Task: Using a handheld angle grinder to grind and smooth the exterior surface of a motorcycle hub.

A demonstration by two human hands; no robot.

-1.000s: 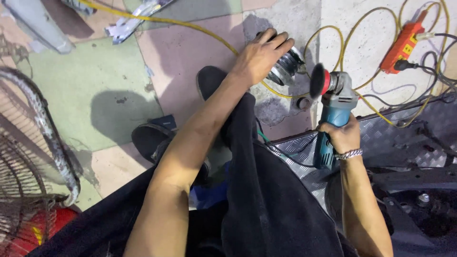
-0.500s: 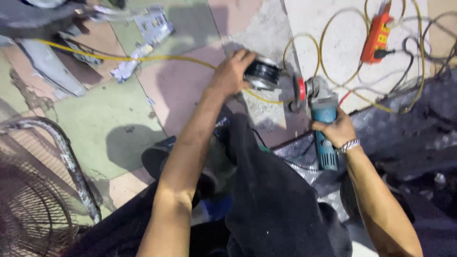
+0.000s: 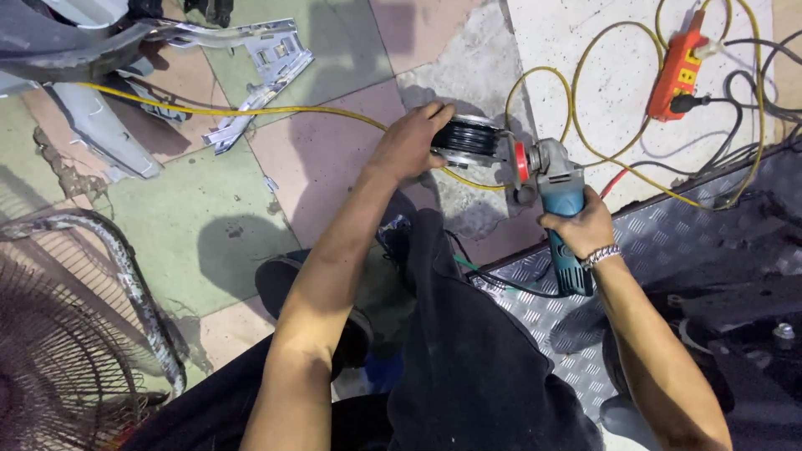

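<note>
Left hand: the left hand, centre of the frame and a little above the middle, is curled round the left side of the pulley, fingers over its top rim and thumb below, gripping it.
Pulley: a round metal part with dark grooves around its edge and a bright face, held on edge just above the floor; its right side sits just beside the red guard of the grinder, and whether the two touch cannot be told.
Right hand: the right hand, right of centre, is closed tight around the grinder's blue body, with a metal bracelet at the wrist.
Grinder: the grey head and red guard point to the upper left, toward the pulley; the blue handle runs down and to the right, over the plate.
Cable: a yellow cable runs from the upper left, passes under the left hand and loops in the upper right.
Power strip: an orange power strip lies at the upper right on pale floor, with dark cords plugged in.
Plate: ridged metal, right of centre, under the right forearm.
Fan: a rusty wire fan guard fills the lower left.
Bracket: a bent silver bracket lies at the upper left, near the cable.
Shoe: a dark shoe rests on the green tile, below the left forearm.
</note>
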